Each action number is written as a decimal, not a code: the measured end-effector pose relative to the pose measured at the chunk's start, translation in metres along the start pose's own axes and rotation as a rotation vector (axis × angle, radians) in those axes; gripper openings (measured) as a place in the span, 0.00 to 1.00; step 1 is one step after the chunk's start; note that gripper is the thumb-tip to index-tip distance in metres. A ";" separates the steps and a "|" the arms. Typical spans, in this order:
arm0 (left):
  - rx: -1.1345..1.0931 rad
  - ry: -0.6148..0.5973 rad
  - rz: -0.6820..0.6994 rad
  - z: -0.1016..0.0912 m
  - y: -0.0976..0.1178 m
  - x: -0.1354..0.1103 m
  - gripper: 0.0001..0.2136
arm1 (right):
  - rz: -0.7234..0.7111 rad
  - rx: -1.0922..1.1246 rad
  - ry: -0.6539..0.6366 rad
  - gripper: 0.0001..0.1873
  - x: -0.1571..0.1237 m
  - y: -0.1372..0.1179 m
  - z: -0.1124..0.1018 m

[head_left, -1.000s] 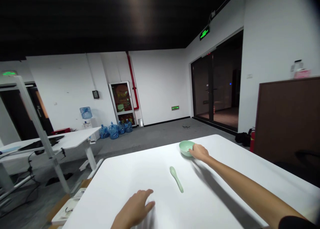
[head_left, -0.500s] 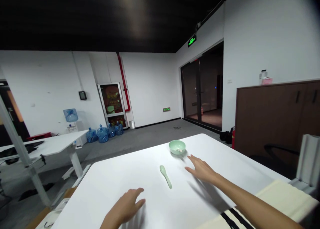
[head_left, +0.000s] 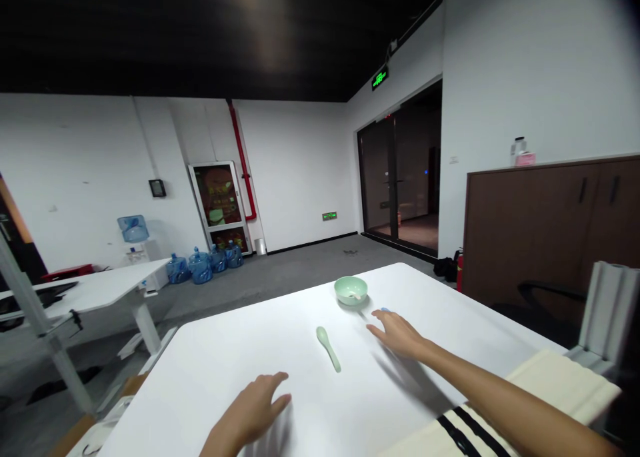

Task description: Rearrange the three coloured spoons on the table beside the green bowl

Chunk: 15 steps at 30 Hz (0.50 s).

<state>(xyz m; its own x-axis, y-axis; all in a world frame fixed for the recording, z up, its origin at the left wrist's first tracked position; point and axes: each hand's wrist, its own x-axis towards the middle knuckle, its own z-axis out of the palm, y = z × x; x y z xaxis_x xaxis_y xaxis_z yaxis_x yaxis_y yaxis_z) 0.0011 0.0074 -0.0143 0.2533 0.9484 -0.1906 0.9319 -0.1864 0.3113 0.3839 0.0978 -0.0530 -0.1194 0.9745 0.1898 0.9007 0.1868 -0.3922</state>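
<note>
A pale green bowl [head_left: 351, 290] stands upright near the far edge of the white table [head_left: 240, 350], with a small light-coloured thing inside that I cannot make out. Closer to me lies a pale green spoon [head_left: 329, 349], its handle pointing toward me. My left hand [head_left: 257, 404] hovers to the left of the spoon, thumb and fingers apart, holding nothing. Just to the right of the bowl and spoon is my right hand [head_left: 397, 334], thumb and fingers apart, touching neither. A bit of something blue [head_left: 385, 309] shows behind its fingertips, mostly hidden.
A cream cloth [head_left: 555, 384] with black stripes lies under my right forearm at the table's right side. A grey metal post [head_left: 605, 310] rises beyond it. Another white table [head_left: 115, 284] stands to the left, and a brown cabinet [head_left: 530, 230] to the right.
My right hand's thumb and fingers are slightly closer together, and a bit of blue now shows behind them. The view has shifted slightly; bowl and spoon keep their places on the table.
</note>
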 end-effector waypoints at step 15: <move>-0.007 0.021 -0.033 0.002 -0.002 -0.004 0.27 | 0.280 -0.139 -0.020 0.21 0.151 -0.021 0.000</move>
<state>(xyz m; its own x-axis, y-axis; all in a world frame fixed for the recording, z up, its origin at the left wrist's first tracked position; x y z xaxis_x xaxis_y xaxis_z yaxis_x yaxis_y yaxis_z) -0.0009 0.0029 -0.0160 0.2165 0.9593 -0.1811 0.9379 -0.1529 0.3113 0.3469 0.2410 -0.0160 0.1344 0.9882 0.0735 0.9481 -0.1067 -0.2996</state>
